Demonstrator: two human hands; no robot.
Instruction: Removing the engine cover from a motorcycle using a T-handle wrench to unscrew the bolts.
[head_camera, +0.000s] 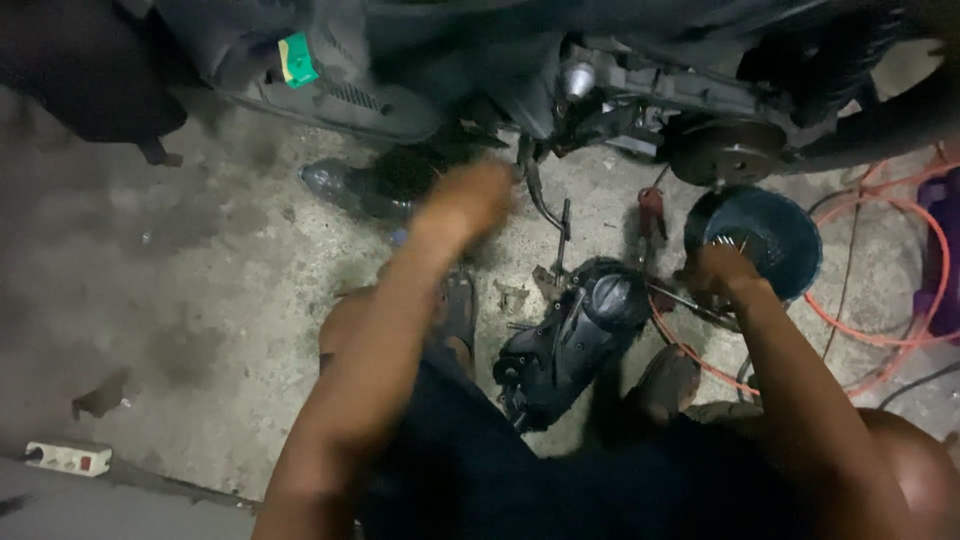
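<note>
Where hoses coil, stained concrete floor (200, 300)

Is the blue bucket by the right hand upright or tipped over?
Upright: the blue bucket shows its round open mouth facing up on the concrete floor, with the right hand at its rim. Its contents cannot be told.

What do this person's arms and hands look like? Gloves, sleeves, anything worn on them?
Both arms are bare from the shoulder down: no sleeves, and no watch or bands that I can make out. The left hand is motion-blurred, so fine detail is lost. The right hand appears ungloved too. Dark clothing covers the lap below.
</note>
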